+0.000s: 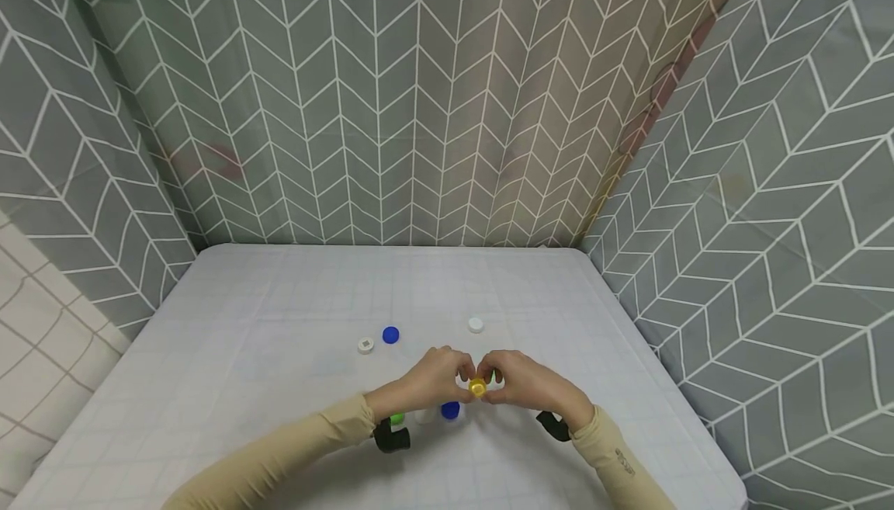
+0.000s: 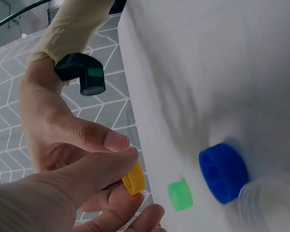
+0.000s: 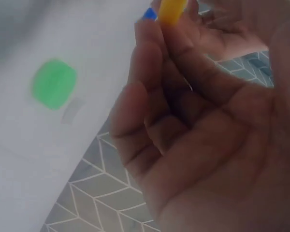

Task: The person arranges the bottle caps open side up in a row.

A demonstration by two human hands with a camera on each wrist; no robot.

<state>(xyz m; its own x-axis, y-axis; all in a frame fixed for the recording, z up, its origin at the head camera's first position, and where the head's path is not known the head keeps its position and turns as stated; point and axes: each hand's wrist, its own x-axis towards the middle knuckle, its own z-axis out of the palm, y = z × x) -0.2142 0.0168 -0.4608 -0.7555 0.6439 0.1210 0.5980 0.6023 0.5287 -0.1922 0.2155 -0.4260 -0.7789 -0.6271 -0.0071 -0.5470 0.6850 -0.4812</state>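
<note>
A yellow bottle cap [image 1: 477, 387] is between my two hands, above the table. My left hand [image 1: 436, 379] pinches it from the left with thumb and fingers. From the other side, my right hand [image 1: 528, 381] pinches it as well. In the left wrist view the yellow cap [image 2: 134, 179] shows at the fingertips of both hands. Only part of the yellow cap [image 3: 172, 10] appears at the top of the right wrist view. Just below the hands lies a blue cap [image 1: 450, 410]. A green cap [image 1: 493, 376] is partly hidden behind my right fingers.
Farther back on the white-covered table [image 1: 293, 293] lie a white cap [image 1: 366, 345], another blue cap [image 1: 390, 335] and a second white cap [image 1: 476, 325]. Beside my left wrist are a partly covered green cap [image 1: 396, 418] and a whitish cap [image 1: 424, 415]. Patterned curtains [image 1: 391, 106] surround the table.
</note>
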